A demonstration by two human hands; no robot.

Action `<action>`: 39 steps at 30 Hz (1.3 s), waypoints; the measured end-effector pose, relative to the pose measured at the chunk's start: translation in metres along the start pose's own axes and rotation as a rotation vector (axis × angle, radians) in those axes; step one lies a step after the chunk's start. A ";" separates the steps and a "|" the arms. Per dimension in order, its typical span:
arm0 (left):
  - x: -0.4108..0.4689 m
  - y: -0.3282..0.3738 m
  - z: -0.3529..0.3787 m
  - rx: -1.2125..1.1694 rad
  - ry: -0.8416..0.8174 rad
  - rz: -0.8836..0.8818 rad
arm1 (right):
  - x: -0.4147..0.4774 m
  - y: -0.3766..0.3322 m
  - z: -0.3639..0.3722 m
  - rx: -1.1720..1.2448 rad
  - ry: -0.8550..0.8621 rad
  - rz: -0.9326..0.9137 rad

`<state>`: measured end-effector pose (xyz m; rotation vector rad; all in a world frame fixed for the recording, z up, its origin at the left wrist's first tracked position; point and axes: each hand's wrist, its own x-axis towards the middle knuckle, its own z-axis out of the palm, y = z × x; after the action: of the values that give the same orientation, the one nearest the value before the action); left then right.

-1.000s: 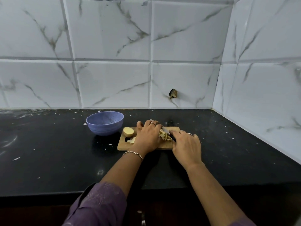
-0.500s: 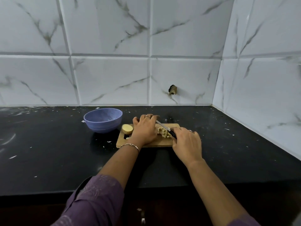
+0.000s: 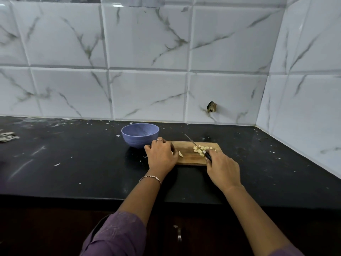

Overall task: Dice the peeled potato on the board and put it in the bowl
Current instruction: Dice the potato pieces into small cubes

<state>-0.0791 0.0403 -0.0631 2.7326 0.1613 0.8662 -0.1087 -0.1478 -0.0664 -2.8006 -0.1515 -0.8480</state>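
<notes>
Right hand (image 3: 222, 169) clamped on black-handled knife (image 3: 198, 146); left hand (image 3: 160, 155) curled over board's left end, contents hidden. Pale potato dice (image 3: 200, 149) small, wet, likely slippery: scoop together.

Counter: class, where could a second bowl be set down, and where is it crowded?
Free: counter left of the bowl, and right of the board. Crowded: the board, with potato dice, knife, left hand, right hand.

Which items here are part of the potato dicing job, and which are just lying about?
In use:
- wooden cutting board
- pile of pale diced potato
- black-handled knife, in the right hand
- lilac round bowl
- left hand, at the board's left end

Lying about:
- pale scraps at the black counter's far left
- white flecks
</notes>
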 end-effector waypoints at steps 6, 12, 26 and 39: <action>-0.004 0.014 0.005 0.122 -0.100 0.083 | -0.013 -0.003 0.002 -0.087 -0.016 -0.021; -0.002 0.027 0.008 0.078 -0.151 0.030 | -0.025 -0.009 0.002 0.020 -0.026 -0.063; 0.002 0.027 0.010 -0.025 -0.152 0.048 | -0.023 -0.010 -0.006 0.160 -0.014 -0.050; -0.014 0.028 0.002 0.007 -0.243 0.189 | -0.020 -0.016 -0.004 0.028 -0.045 -0.142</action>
<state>-0.0888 0.0098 -0.0647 2.8648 -0.1444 0.5701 -0.1301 -0.1336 -0.0713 -2.8101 -0.3701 -0.8072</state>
